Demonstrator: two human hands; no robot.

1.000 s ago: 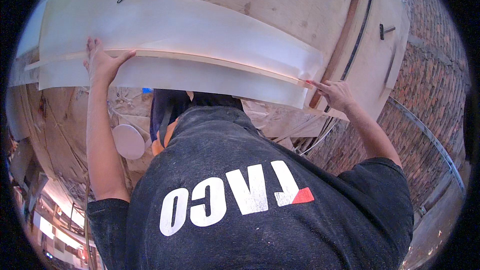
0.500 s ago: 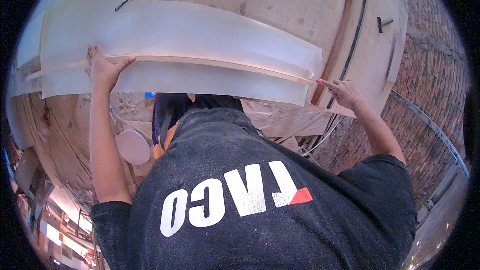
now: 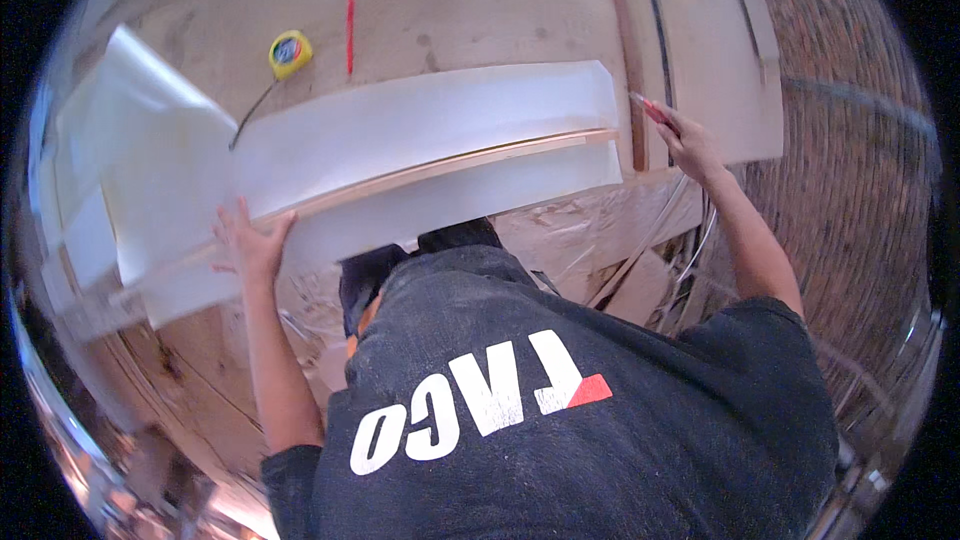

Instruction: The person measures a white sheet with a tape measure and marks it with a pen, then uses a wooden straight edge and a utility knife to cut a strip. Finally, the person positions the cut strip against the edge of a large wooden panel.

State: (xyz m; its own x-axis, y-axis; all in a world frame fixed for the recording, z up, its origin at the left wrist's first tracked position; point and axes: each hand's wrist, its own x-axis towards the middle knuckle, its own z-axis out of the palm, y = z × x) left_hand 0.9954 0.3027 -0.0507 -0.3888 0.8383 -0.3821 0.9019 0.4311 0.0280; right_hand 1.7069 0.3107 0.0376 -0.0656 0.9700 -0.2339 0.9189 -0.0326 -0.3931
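I see right hand [image 3: 694, 147] gripping red knife [image 3: 654, 112]; left hand [image 3: 256, 248] spread wide on strip [image 3: 450, 167], whose unheld right end could slip.

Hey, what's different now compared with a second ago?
The right hand, gripping a slim red-handled tool, has moved rightward, off the end of the long pale wooden strip and past the edge of the thin white sheet. The camera view has turned too. Nothing was let go; the left hand stays spread on the strip. The yellow tape measure lies still.
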